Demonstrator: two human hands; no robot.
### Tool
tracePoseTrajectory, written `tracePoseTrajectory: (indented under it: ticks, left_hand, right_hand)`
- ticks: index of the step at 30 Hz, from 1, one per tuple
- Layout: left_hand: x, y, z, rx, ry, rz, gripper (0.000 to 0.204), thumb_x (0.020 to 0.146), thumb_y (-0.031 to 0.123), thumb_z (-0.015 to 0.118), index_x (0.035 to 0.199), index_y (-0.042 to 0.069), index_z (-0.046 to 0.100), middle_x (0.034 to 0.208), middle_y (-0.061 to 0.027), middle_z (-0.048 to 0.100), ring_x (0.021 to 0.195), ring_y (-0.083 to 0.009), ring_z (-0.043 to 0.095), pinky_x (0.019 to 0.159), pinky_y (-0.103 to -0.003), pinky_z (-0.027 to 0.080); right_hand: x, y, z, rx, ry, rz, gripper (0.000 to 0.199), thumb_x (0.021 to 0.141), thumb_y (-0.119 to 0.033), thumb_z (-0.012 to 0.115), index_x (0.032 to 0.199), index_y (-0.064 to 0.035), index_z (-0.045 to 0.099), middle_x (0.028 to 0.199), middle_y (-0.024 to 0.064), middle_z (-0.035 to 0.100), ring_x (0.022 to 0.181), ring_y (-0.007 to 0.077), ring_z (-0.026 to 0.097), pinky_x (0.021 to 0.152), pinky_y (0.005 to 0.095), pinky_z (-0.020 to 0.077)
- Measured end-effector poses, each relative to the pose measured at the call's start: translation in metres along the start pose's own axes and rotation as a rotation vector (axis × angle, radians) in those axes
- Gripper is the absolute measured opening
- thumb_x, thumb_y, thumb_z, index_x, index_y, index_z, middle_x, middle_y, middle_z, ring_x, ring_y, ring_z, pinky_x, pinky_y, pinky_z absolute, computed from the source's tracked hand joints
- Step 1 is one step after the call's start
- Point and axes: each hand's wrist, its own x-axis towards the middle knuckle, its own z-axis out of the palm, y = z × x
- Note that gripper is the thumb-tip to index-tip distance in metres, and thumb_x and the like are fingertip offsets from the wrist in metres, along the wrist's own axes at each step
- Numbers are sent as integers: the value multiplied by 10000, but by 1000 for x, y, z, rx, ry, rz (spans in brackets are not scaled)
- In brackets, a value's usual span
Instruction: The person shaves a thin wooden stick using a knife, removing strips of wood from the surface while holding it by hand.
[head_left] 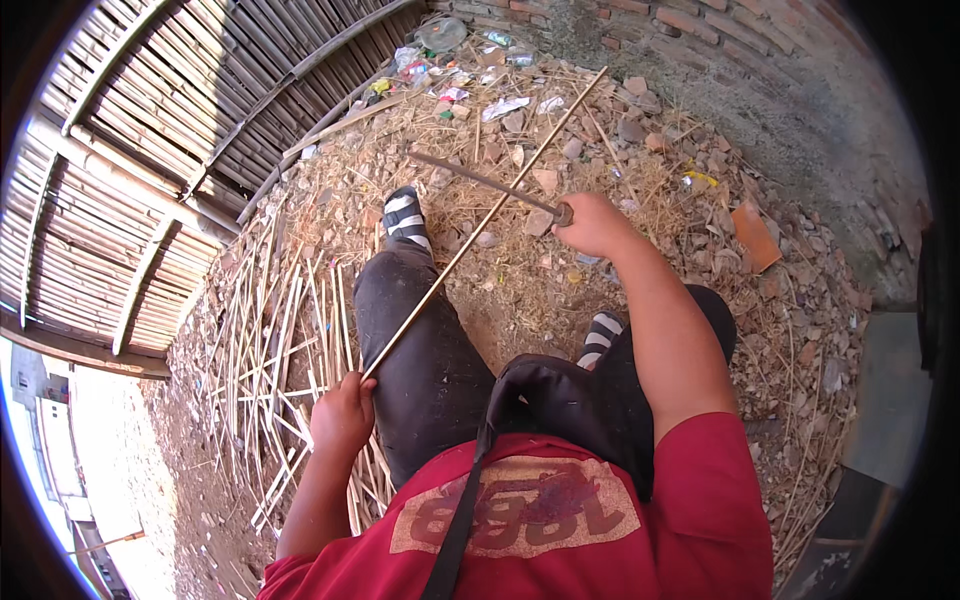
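My left hand (341, 418) is closed around the lower end of a long, thin bamboo strip (452, 268). The strip slants across my left thigh and up to the right, its far end over the rubble. In my right hand (594, 228) is the handle of a long knife (470, 178), whose narrow, dark blade points left. Blade and strip cross near the middle of the view; whether they touch, I cannot tell. To the left of my leg, many loose bamboo strips (270, 370) lie heaped on the ground.
A slatted bamboo wall (130, 190) rises at the left, and a brick wall (760, 90) closes the far right. Rubble and dry straw (640, 160) cover the ground. Plastic litter (440, 36) gathers at the back, with an orange tile piece (754, 238) on the right.
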Motion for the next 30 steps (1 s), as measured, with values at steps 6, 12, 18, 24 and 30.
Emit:
tracePoseTrajectory:
  ticks: [6,12,18,24,30]
  left_hand:
    - [-1,7,-10,-7,-52,-23,289,1021,331,531,917,65,575,779,-226,667,694,-456,652,622,-565,504]
    - [-5,10,-10,-20,-19,-12,297,1022,332,533,905,61,566,776,-225,670,685,-462,649,610,-566,495]
    - [-3,9,-16,20,-25,-22,300,1015,328,549,892,54,553,748,-222,667,672,-455,652,609,-563,496]
    - [-4,8,-7,0,23,-2,274,1010,330,556,938,66,547,694,-219,658,644,-444,654,585,-565,494]
    - [-3,9,-11,30,-67,-33,305,1003,340,564,926,45,546,724,-232,664,680,-455,655,635,-577,499]
  right_hand:
    - [13,34,19,65,128,67,212,746,-185,661,922,-78,710,937,182,707,874,384,672,787,490,526]
    - [-6,-16,10,-226,-85,-139,229,729,-182,670,927,-69,691,856,200,695,845,398,675,752,478,532]
    - [17,36,15,48,99,71,209,760,-198,656,911,-57,690,864,199,690,855,393,672,758,486,524]
    - [-15,-29,27,-180,-129,-216,213,741,-207,672,901,-71,708,878,180,697,854,393,673,767,491,527]
    - [7,33,14,83,15,90,214,747,-174,652,915,-55,711,882,194,699,850,391,667,760,476,522]
